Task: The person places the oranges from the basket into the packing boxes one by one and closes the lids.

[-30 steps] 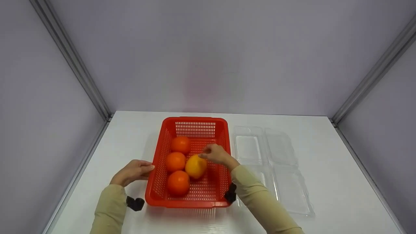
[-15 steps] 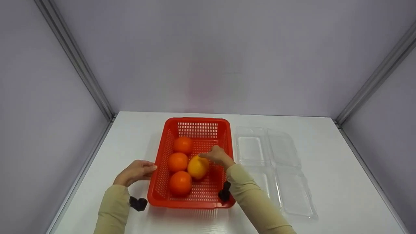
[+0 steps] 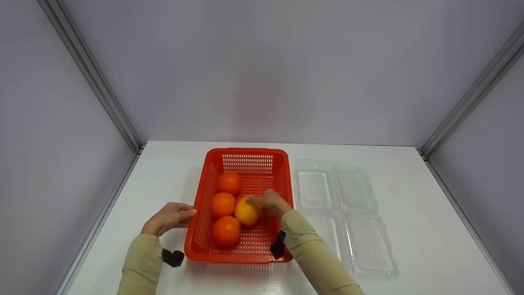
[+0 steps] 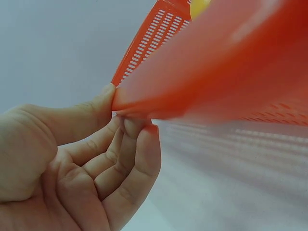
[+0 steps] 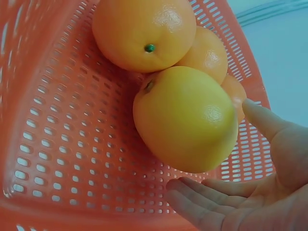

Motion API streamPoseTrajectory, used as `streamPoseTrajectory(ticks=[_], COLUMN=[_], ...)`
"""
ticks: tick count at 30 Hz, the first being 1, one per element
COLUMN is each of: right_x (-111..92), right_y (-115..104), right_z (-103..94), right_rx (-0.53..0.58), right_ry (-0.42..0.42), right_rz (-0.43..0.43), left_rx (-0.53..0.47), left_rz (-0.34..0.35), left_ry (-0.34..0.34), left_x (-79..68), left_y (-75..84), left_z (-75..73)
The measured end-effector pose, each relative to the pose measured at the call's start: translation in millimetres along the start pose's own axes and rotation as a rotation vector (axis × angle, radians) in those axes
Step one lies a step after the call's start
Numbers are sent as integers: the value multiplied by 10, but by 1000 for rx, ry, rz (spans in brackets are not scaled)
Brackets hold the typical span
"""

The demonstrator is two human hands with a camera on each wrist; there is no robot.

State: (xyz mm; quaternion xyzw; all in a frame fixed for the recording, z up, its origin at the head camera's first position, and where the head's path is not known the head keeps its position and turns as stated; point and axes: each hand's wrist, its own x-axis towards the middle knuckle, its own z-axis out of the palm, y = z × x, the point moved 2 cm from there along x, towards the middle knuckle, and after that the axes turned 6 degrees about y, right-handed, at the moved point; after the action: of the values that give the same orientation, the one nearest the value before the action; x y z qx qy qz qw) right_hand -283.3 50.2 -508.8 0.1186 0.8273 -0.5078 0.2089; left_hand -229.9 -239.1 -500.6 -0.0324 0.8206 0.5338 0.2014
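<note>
A red plastic basket (image 3: 241, 257) with slotted sides stands on the white table. My left hand (image 3: 172, 217) pinches its left rim, thumb above and fingers beneath, as the left wrist view shows. Inside lie three oranges (image 3: 226, 231) in a column along the left side. A rounder-than-long yellow fruit (image 5: 185, 120) leans against them. My right hand (image 3: 270, 200) is inside the basket at the far right side of this fruit. In the right wrist view its thumb and fingers (image 5: 202, 202) are spread around the fruit without gripping it; whether they touch it I cannot tell.
Clear plastic trays (image 3: 317, 184) with hinged lids lie side by side right of the basket, partly behind the right sleeve (image 3: 319, 254). A grey wall (image 3: 262, 73) rises behind the table (image 3: 425, 229), with side walls left and right.
My right hand has come slightly down and nearer me, closer around the yellow fruit. The left hand keeps its hold on the rim; basket and fruit stay in place.
</note>
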Motion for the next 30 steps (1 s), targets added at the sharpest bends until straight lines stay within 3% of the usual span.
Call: streamPoseTrajectory(ticks=[8, 14, 22, 30], right_x=[8, 7, 18, 63], right_y=[-3, 3, 63, 79], right_z=[27, 63, 122, 132], right_rx=[53, 142, 40, 43], right_ry=[-44, -91, -99, -122], right_rz=[14, 82, 93, 124], left_rx=[2, -14, -14, -41], left_rz=[4, 11, -5, 14], left_ry=[3, 0, 14, -16], left_x=[-17, -12, -8, -9], left_y=[4, 0, -18, -18], left_z=[-2, 16, 13, 4])
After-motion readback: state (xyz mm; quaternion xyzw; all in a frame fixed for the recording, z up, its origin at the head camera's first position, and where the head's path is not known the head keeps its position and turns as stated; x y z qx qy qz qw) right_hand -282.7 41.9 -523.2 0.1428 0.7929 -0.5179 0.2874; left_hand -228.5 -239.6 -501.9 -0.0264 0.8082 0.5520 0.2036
